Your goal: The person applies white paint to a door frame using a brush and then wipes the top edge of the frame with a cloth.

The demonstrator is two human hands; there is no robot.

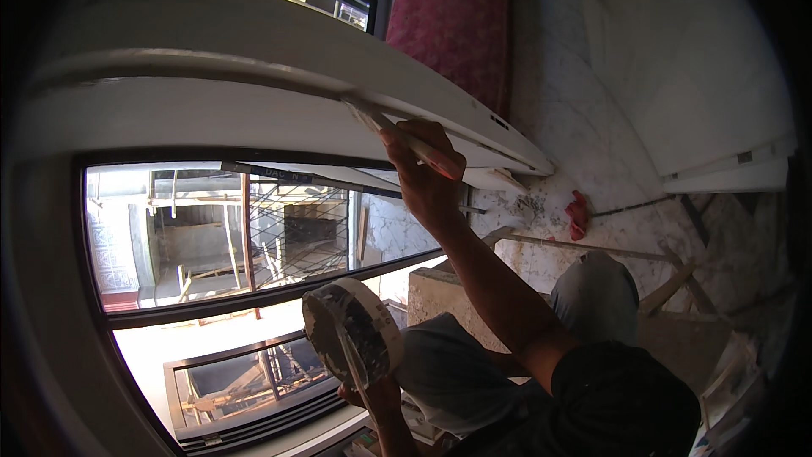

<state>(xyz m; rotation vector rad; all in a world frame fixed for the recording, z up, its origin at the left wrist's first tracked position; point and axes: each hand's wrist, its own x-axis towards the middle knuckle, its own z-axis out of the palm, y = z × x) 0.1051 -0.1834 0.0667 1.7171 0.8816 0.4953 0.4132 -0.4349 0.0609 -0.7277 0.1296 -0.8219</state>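
My right hand (427,165) is closed round the handle of a paintbrush (370,117). The brush has a pale, flat head and a reddish handle end. Its tip touches the groove along a long white frame (296,89), or lies very close to it. Lower down, my left hand (376,396) holds a round, cream-coloured tub (385,313) from below. Inside the tub are dark and whitish smeared patches. A thin pale stick or blade (351,355) lies across the tub's mouth. Most of my left hand's fingers are hidden beneath the tub.
Below the white frame is a dark-framed window opening (97,237), with scaffolding poles outside. A red mattress (452,25) leans at the back. On the marble-patterned floor lies a red cloth (577,216). Wooden bars (584,247) and my bent knees are close by.
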